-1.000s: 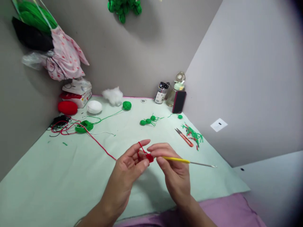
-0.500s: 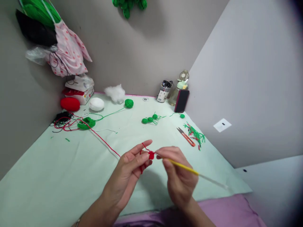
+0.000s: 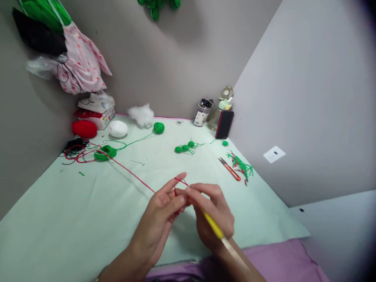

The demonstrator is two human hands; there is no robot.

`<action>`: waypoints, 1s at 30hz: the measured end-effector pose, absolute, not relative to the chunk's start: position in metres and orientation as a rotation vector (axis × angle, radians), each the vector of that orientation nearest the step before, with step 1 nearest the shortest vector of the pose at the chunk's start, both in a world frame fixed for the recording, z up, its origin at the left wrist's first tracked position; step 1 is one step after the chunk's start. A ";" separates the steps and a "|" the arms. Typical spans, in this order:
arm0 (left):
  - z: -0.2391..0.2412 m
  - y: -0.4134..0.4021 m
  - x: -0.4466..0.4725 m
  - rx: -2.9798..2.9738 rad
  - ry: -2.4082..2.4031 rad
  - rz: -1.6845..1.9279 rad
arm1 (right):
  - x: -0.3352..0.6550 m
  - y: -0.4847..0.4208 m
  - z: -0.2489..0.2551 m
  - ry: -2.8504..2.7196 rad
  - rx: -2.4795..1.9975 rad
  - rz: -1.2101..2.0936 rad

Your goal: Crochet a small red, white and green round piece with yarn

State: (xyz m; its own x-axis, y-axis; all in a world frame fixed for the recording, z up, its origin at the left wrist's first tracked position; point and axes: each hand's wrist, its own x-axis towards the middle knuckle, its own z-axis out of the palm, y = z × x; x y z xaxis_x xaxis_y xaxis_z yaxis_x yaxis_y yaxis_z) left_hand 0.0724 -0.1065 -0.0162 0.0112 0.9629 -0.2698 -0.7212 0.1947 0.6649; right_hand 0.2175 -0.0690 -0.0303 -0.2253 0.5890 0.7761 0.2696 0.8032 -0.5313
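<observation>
My left hand (image 3: 163, 213) is closed on a small red crochet piece, now mostly hidden between the fingers, with red yarn (image 3: 129, 171) looped over the raised forefinger and trailing left across the table. My right hand (image 3: 213, 215) pinches a yellow-handled crochet hook (image 3: 216, 229); its tip sits at the red piece and its handle points down toward me. Both hands meet above the pale green table cover (image 3: 58, 219).
Orange-handled snips (image 3: 229, 169) and green yarn scraps (image 3: 242, 166) lie to the right. Small green crochet balls (image 3: 185, 147), a green yarn ball (image 3: 158, 127), a white ball (image 3: 118, 129), a red ball (image 3: 84, 129) and tangled yarn (image 3: 88, 152) lie behind. A phone (image 3: 224, 124), a bottle and a pen cup stand at the back.
The crochet hook swung from pointing right to pointing down toward me. My right hand moved closer to the left, and the red piece is now hidden between the fingers.
</observation>
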 end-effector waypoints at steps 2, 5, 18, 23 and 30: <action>-0.014 -0.104 0.068 0.297 0.705 1.301 | 0.220 -0.065 -0.028 -1.642 -0.670 0.552; -0.013 -0.102 0.065 0.341 0.753 1.347 | 0.221 -0.060 -0.021 -1.425 -0.668 0.909; -0.010 -0.103 0.061 0.459 0.769 1.286 | 0.219 -0.061 -0.019 -1.511 -0.591 1.037; -0.009 -0.103 0.062 0.525 0.902 1.415 | 0.223 -0.065 -0.020 -1.795 -0.635 0.665; -0.012 -0.104 0.061 0.339 0.729 1.283 | 0.223 -0.068 -0.030 -1.924 -0.567 0.252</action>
State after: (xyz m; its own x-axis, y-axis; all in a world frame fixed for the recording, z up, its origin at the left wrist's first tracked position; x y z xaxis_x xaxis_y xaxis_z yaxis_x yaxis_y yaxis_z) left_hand 0.0608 -0.1044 -0.0116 0.1042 0.9477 -0.3016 -0.7446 0.2754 0.6080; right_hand 0.2226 -0.0683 -0.0303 -0.3226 0.4952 0.8067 0.2708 0.8649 -0.4227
